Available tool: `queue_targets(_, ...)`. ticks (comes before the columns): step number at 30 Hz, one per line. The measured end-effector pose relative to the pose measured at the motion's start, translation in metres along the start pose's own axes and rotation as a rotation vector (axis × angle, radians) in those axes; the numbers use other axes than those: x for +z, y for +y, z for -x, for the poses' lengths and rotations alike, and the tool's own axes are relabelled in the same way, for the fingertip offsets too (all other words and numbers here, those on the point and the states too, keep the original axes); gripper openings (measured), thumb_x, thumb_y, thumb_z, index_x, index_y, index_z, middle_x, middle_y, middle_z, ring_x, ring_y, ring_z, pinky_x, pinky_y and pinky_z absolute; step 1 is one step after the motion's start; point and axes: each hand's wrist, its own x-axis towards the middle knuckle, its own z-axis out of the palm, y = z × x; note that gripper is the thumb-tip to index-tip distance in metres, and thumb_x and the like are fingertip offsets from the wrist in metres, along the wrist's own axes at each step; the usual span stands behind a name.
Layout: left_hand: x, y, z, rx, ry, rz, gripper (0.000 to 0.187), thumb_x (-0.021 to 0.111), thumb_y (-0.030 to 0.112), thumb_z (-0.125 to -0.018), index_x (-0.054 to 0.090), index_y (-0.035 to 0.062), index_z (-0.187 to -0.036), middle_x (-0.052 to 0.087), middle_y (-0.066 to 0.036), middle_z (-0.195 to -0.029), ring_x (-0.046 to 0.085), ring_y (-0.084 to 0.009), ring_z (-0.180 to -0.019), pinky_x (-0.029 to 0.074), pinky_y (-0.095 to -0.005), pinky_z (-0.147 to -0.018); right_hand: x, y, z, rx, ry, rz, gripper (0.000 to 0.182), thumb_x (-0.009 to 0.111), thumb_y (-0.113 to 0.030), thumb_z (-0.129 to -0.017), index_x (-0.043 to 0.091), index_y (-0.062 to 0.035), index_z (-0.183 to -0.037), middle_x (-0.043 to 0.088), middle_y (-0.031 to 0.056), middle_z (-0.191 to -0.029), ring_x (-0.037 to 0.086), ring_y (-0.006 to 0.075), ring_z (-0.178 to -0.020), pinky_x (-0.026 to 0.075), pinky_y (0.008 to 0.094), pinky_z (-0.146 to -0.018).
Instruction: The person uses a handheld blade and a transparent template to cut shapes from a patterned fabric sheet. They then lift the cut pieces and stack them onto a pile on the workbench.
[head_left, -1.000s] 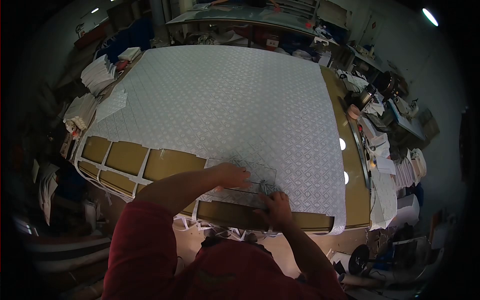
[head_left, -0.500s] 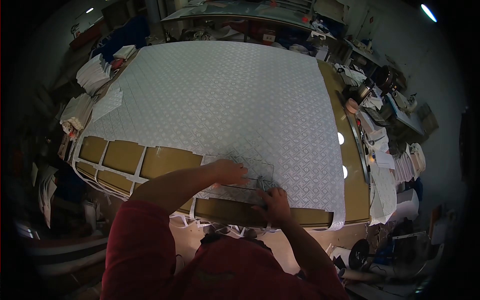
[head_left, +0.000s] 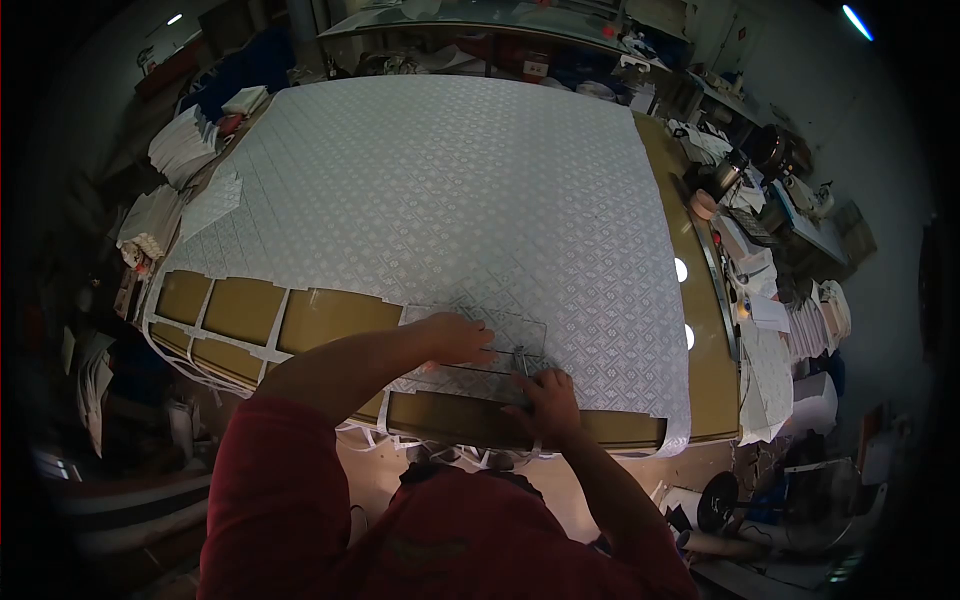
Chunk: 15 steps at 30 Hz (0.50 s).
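White patterned fabric (head_left: 430, 190) covers most of a large table, its near edge cut into notches. Near that edge lies a clear, thin-edged template (head_left: 535, 335) flat on the cloth. My left hand (head_left: 460, 340) presses down on the template's left part with fingers partly spread and nothing visible in them. To its right, my right hand (head_left: 550, 402) has its fingers closed around a small metallic tool (head_left: 521, 362) at the template's lower right. The tool's exact kind is hard to make out, as the fingers cover part of it.
Cut fabric strips (head_left: 275, 335) hang in a grid over the brown tabletop (head_left: 340, 325) at the near left. Stacks of folded cloth (head_left: 185, 145) line the left side. A long metal ruler (head_left: 715, 270) lies along the right edge, beside a thermos (head_left: 732, 165) and papers. A fan (head_left: 820, 500) stands lower right.
The view has shifted very slightly. Both hands keep nearly the same place on the cloth, and the metallic tool sits a little differently by the right fingers.
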Motion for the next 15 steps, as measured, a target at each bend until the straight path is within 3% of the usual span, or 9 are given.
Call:
queue_targets(3,0.001,-0.001,0.0,0.004,-0.003,-0.005,0.042,0.045,0.042,-0.103,0.053,0.0169,-0.136,0.056,-0.019,-0.124,0.068,-0.0414,-0.1,0.058,-0.051,-0.079,0.001,0.0,0.0,-0.001,0.001,0.007,0.06,0.08,-0.045,-0.08,0.064,-0.0147,-0.131,0.056,0.0136,-0.104,0.053,0.0348,-0.099,0.044,0.0465,-0.088)
queue_targets(5,0.001,-0.005,0.002,0.203,0.066,-0.194,0.044,0.045,0.045,-0.103,0.053,0.0144,-0.133,0.057,-0.02,-0.122,0.068,-0.0424,-0.099,0.058,-0.0513,-0.079,0.002,0.001,0.001,-0.002,0.002,0.014,0.06,0.08,-0.045,-0.081,0.064,-0.0149,-0.131,0.056,0.0137,-0.104,0.052,0.0346,-0.099,0.044,0.0464,-0.088)
queue_targets(9,-0.007,0.003,0.003,0.105,0.008,-0.108,0.042,0.046,0.043,-0.103,0.053,0.0167,-0.135,0.056,-0.02,-0.122,0.068,-0.042,-0.099,0.058,-0.0506,-0.077,0.004,0.003,0.001,-0.004,-0.004,0.011,0.06,0.079,-0.046,-0.082,0.064,-0.0153,-0.132,0.055,0.014,-0.104,0.052,0.0349,-0.1,0.043,0.0466,-0.089)
queue_targets(11,-0.003,0.002,0.0,0.053,-0.011,-0.078,0.039,0.046,0.039,-0.103,0.052,0.0232,-0.139,0.054,-0.02,-0.122,0.068,-0.0406,-0.1,0.059,-0.0492,-0.076,0.003,0.003,0.001,-0.002,-0.01,0.014,0.06,0.078,-0.047,-0.082,0.064,-0.0155,-0.132,0.055,0.014,-0.105,0.052,0.035,-0.1,0.043,0.0466,-0.089)
queue_targets(15,0.0,-0.002,0.0,0.178,0.024,-0.17,0.041,0.046,0.042,-0.103,0.052,0.0183,-0.136,0.055,-0.021,-0.122,0.068,-0.0416,-0.1,0.059,-0.0502,-0.076,0.001,0.001,0.0,0.009,-0.02,0.019,0.061,0.078,-0.048,-0.082,0.064,-0.0155,-0.132,0.056,0.0143,-0.104,0.052,0.0353,-0.1,0.043,0.0467,-0.089)
